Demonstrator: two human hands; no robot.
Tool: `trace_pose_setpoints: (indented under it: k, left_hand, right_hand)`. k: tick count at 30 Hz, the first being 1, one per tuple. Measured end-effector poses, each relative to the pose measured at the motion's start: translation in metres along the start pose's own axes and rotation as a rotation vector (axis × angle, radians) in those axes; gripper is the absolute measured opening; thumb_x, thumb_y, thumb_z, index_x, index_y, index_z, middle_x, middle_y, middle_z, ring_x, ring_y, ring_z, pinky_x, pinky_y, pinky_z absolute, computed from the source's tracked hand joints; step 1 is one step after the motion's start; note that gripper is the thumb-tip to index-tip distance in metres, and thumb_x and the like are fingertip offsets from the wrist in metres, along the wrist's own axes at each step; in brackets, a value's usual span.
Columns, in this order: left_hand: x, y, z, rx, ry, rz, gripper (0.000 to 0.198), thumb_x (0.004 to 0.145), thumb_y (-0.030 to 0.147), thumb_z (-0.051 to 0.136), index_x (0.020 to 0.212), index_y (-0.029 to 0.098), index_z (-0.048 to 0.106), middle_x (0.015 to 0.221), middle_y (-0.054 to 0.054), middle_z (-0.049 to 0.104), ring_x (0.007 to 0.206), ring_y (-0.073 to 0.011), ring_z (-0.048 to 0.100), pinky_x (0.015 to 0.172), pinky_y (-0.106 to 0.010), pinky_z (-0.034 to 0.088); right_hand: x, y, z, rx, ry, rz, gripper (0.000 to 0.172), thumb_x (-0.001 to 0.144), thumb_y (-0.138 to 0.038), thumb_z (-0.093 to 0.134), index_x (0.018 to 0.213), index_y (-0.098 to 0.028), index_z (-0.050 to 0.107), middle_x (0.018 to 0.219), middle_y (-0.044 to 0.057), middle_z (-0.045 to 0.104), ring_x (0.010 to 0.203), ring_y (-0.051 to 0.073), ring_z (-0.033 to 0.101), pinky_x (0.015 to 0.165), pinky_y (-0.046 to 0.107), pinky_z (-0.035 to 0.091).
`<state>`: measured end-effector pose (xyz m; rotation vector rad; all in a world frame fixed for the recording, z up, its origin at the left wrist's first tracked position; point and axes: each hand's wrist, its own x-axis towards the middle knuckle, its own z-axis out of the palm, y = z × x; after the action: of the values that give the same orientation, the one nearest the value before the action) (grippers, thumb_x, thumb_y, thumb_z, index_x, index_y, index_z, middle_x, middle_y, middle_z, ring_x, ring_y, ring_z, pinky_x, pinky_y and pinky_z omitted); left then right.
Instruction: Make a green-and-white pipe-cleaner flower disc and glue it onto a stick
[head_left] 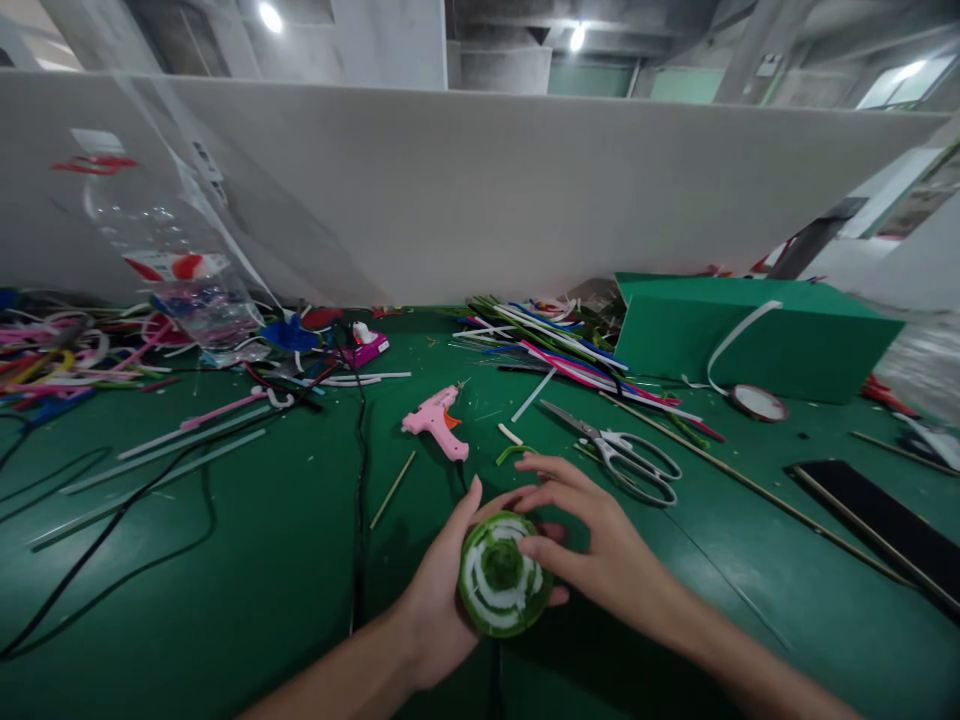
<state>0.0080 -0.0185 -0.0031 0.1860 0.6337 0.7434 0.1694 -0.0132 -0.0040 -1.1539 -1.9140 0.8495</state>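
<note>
A round green-and-white piece coiled from fuzzy pipe cleaner (pixel 484 605) rests in my left hand (pixel 442 605), face up, with a fuzzy green knob at its centre. My left fingers wrap beneath it and some tips show at its right side. My right hand (pixel 592 530) is over its upper right edge, thumb touching the face and the other fingers spread and slightly bent. Beyond my hands lies a pink glue gun (pixel 439 422) with an orange trigger. Scissors (pixel 626 455) with grey handles lie slightly open to the right.
Pipe cleaners in several colours (pixel 555 350) are heaped at the back. A clear plastic bottle (pixel 161 240) leans at the left near tangled stems. Black cable (pixel 361 450) crosses the green table. At right are a green box (pixel 757 335), a tape roll (pixel 759 402) and a phone (pixel 885 520).
</note>
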Motion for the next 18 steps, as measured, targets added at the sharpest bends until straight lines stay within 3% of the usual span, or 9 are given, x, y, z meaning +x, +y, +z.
trace_pose_setpoints:
  k: [4, 8, 13, 18]
  left_hand:
    - [-0.0020, -0.0030, -0.0006, 0.105, -0.055, 0.053, 0.043, 0.087, 0.047, 0.041, 0.112, 0.017, 0.059, 0.094, -0.010, 0.070, 0.089, -0.0243, 0.064, 0.084, -0.041, 0.046]
    - [-0.0025, -0.0048, -0.0043, 0.379, -0.024, 0.216, 0.037, 0.079, 0.036, 0.061, 0.112, 0.019, 0.060, 0.103, -0.008, 0.068, 0.100, -0.0241, 0.059, 0.088, -0.034, 0.042]
    - [0.0027, -0.0064, -0.0093, 0.795, 0.079, 0.412, 0.026, 0.074, 0.028, 0.067, 0.098, 0.017, 0.067, 0.092, -0.006, 0.069, 0.083, -0.0206, 0.059, 0.076, -0.028, 0.045]
    - [0.0040, -0.0063, -0.0069, 0.799, 0.135, 0.376, 0.016, 0.073, 0.028, 0.067, 0.082, 0.015, 0.069, 0.072, -0.002, 0.066, 0.067, -0.0164, 0.055, 0.065, -0.024, 0.044]
  right_hand:
    - [-0.0010, -0.0002, 0.0024, 0.041, -0.039, 0.051, 0.008, 0.073, -0.013, 0.063, 0.071, -0.020, 0.060, 0.125, 0.005, 0.049, 0.119, 0.022, 0.043, 0.089, 0.032, 0.043]
    - [-0.0004, 0.0012, -0.0026, 0.058, 0.013, 0.042, 0.009, 0.076, -0.013, 0.061, 0.070, -0.020, 0.059, 0.116, 0.004, 0.055, 0.113, 0.019, 0.049, 0.094, 0.033, 0.038]
    - [0.0001, 0.0016, -0.0061, 0.069, 0.032, 0.038, 0.011, 0.077, -0.013, 0.061, 0.068, -0.019, 0.058, 0.111, 0.003, 0.057, 0.105, 0.019, 0.054, 0.093, 0.033, 0.038]
    - [0.0004, -0.0007, -0.0037, 0.073, 0.075, 0.012, 0.012, 0.076, -0.011, 0.060, 0.067, -0.020, 0.057, 0.102, 0.004, 0.059, 0.102, 0.021, 0.054, 0.088, 0.035, 0.042]
